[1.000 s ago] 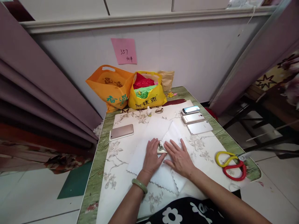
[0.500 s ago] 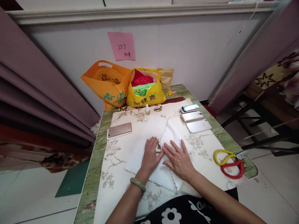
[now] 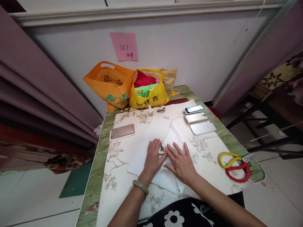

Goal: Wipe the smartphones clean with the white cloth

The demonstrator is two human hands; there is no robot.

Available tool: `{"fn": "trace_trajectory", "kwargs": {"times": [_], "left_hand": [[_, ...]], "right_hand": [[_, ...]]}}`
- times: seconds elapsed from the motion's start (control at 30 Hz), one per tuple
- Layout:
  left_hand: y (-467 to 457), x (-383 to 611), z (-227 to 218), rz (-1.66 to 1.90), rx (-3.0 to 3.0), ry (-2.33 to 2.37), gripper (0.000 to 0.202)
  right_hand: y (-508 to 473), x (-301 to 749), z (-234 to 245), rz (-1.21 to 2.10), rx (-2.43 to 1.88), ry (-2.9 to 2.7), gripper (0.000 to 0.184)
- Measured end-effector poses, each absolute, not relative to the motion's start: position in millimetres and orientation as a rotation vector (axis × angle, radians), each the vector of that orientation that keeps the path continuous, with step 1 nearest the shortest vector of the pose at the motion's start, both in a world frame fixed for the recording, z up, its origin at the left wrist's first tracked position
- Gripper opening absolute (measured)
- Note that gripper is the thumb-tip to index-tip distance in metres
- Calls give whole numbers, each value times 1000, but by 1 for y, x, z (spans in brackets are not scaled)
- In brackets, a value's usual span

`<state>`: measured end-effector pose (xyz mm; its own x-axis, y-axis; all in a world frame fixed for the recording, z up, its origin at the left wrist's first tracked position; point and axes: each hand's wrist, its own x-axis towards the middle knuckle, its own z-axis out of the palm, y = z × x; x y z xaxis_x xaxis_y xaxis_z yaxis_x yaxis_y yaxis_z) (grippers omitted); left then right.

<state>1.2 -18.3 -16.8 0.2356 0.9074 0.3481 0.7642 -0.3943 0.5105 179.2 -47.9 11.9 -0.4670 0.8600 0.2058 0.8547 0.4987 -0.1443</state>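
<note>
My left hand [image 3: 153, 158] lies flat, fingers stretched out, on a white cloth [image 3: 151, 132] spread over the table. My right hand [image 3: 180, 159] lies flat beside it on a second white cloth [image 3: 176, 132], fingers apart. Between the two hands, mostly wrapped by the cloths, a small phone-like object [image 3: 161, 148] shows its camera end. A green bangle [image 3: 140, 186] circles my left wrist.
A rose-gold phone [image 3: 122, 131] lies at the left. Three phones [image 3: 200, 117] lie in a row at the right. Yellow and red scissors [image 3: 234, 165] sit near the right edge. An orange bag [image 3: 111, 85], a yellow bag [image 3: 149, 90] and a small bottle [image 3: 150, 111] stand at the back.
Both hands have slid a little closer together over the cloths, covering more of the small object. The view has shifted slightly.
</note>
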Motion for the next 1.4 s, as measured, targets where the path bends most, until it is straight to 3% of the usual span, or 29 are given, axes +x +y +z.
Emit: {"fn": "trace_trajectory", "kwargs": {"times": [0.17,0.7,1.0,1.4], "left_hand": [[-16,1,-19,913,2270,1562,55],[-19,3,-14,907,2281,1586,59],[-18,1,-16,883,2290,1583,56],[-19,2,-14,888,2291,1589,58]], "right_hand": [[-29,168,13,84,-1502,-2434,54],[-55,207,4,-104,-1613,-2369,64],[-37,180,7,-5,-1434,-2521,63],[-40,198,-2,-97,-1600,-2367,72]]}}
